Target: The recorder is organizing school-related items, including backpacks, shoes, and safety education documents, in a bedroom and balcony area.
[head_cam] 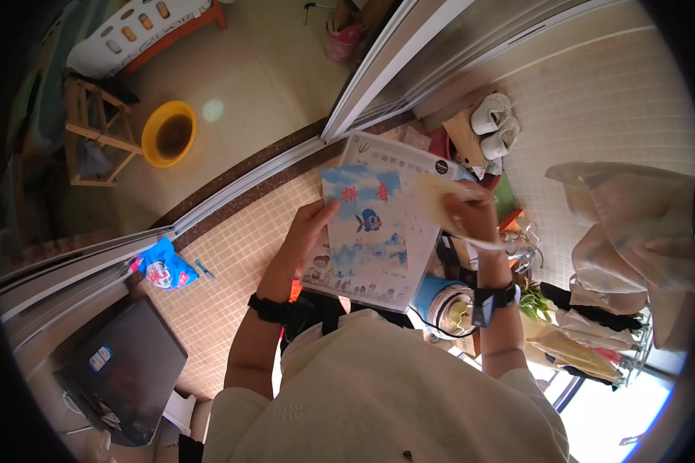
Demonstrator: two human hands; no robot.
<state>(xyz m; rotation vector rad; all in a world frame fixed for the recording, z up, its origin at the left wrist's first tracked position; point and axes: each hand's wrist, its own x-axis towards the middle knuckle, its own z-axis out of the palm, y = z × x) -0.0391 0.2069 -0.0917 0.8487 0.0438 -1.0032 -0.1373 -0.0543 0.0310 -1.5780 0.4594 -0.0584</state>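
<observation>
My left hand (314, 223) grips the left edge of a thin booklet (365, 243), its thumb on top. The booklet has a blue sky-and-water cover, a cartoon fish and red characters. It lies over a larger white printed sheet or folder (397, 292) with a clear glossy border and line drawings, held in front of my torso. My right hand (476, 213) is over the right side of that sheet, closed around a pale yellow, flat piece (437, 199). Motion blur hides whether this piece is cloth or paper. Both wrists wear dark bands.
A sliding-door track (255, 194) crosses the tiled floor. Beyond it are a yellow basin (186, 134) and a wooden stool (87, 136). White shoes (491, 114) sit on a cardboard box at right, near hanging clothes (608, 249). At left are a blue bag (171, 263) and a dark appliance (130, 359).
</observation>
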